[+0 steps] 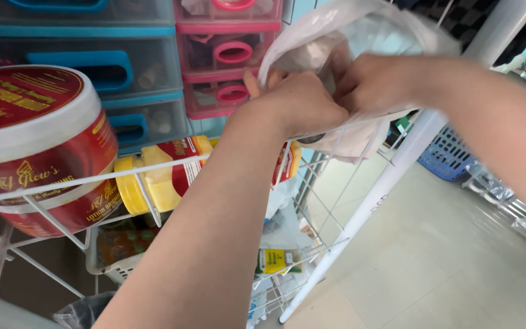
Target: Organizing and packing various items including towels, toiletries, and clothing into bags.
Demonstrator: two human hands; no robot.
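Both hands pinch a thin clear plastic bag (360, 30). Left hand (302, 100) has fingers curled tight, gathering the bag's lower edge; right hand (375, 82) is closed on the same bunched film, knuckles touching the left's. The bag balloons up and away from the grip, toward the top of the frame. Something dark sits inside, just behind the fingers; cannot tell what it is.

Edges: directly under the grip runs the top rail of a white wire rack (153, 164), the left forearm crossing over it. The rack's slanted white post (397, 176) drops away below the right wrist, close. Beyond the left hand, just past the knuckles, pink plastic drawers (232, 55); further out on that side, blue drawers (101, 67).

On the rack, below the left forearm: a yellow squeeze bottle (159, 176) lying on its side; further along, well apart from the grip, a big red tub with a white rim (38, 146).

Open room: below and to the right of the grip, bare pale tile floor (433, 256). A blue basket (445, 155) stands on it, under the right forearm.
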